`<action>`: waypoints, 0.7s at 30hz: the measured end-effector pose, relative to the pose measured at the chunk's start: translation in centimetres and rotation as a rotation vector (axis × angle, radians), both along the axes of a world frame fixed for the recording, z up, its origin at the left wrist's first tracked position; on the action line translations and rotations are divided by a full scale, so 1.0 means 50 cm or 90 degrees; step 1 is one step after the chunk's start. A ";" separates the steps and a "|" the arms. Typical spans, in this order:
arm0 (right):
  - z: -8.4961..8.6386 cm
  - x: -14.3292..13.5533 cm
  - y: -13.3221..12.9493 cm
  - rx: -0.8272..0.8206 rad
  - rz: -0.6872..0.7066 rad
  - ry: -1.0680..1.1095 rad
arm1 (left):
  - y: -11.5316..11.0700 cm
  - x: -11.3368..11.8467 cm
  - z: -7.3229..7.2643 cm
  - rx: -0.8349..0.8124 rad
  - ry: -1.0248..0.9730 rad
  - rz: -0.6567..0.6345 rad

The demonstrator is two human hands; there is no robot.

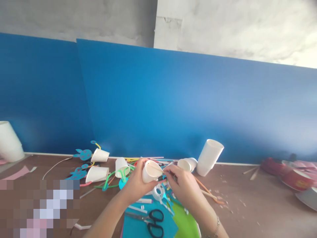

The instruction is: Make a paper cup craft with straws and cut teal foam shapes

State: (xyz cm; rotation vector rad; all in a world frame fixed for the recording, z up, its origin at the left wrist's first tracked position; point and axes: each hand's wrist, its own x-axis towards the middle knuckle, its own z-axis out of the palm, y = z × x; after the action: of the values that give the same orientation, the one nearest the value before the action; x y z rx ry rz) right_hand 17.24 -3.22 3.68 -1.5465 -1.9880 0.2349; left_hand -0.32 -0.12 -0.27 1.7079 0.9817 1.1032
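My left hand is wrapped around a white paper cup, its mouth tilted up towards me. A thin tan stick runs across the cup's mouth; my right hand pinches its right end between thumb and fingers. Whether the stick's far end passes through the cup wall is too small to tell. Below the hands lie black-handled scissors on blue paper, with green paper beside it. A white tape dispenser sits just under the cup.
Paper cups with blue rabbit cut-outs lie at left. A cup with green pipe cleaners stands nearby. Stacked cups lean by the blue partition. Paper scraps, an orange strip and red bowls are at right. A blurred area covers the lower left.
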 end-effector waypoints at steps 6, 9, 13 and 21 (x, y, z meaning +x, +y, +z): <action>-0.002 -0.013 -0.006 -0.026 -0.050 -0.022 | -0.001 0.003 0.000 0.022 0.043 0.021; -0.003 -0.013 -0.004 -0.031 -0.041 -0.012 | -0.006 0.006 0.006 0.017 0.043 0.012; -0.004 -0.020 -0.007 -0.028 -0.020 0.001 | -0.010 0.010 0.003 0.009 0.072 -0.007; 0.002 -0.045 -0.024 -0.071 -0.040 -0.099 | -0.014 0.015 -0.015 0.042 0.182 -0.053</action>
State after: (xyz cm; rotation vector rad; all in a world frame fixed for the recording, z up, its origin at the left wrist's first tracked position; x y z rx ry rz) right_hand 15.00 -4.40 3.80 -1.7416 -2.0714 0.2086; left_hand 0.42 -0.81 -1.02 1.9808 1.0463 0.8604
